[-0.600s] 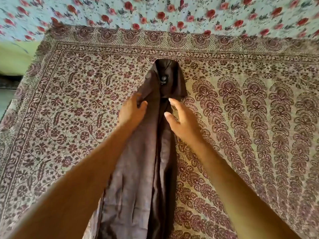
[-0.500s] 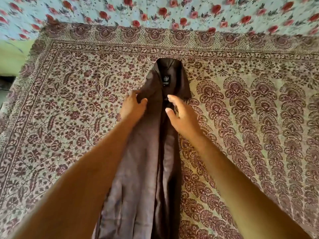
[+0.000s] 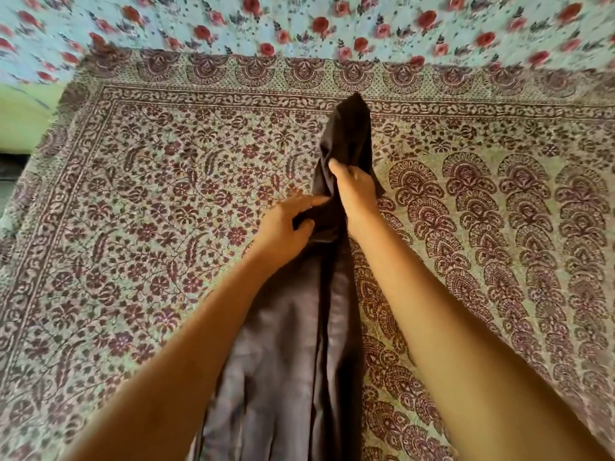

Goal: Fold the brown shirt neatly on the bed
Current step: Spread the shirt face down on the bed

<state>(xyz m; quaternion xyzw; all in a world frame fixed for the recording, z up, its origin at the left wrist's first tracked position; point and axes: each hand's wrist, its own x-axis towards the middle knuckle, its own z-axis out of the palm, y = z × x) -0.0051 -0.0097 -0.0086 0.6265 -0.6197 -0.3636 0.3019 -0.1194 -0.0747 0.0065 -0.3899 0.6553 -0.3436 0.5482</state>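
head view | looks forward-down from above | close over bed [image 3: 166, 194] | single view

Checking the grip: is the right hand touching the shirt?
Touching. Head view shows the right hand gripping the shirt near its far end.

Can't see hem of brown shirt [image 3: 293, 361], cut off by bottom picture edge. Can't pick out collar within bunched dark cloth toward far edge of bedspread [image 3: 149, 227]. Can't make out fingertips of right hand [image 3: 356, 191], buried in gripped cloth; same for left hand [image 3: 283, 227], with most fingers tucked behind a pinched fold. Lose both forearms at bottom picture edge, plus shirt sides beneath them. Blurred beyond bedspread's far edge: floral sheet [image 3: 299, 24] with smeared roses. Can't identify dark patch [image 3: 13, 168] past bedspread's left edge. Lose bedspread's right and near edges out of frame.
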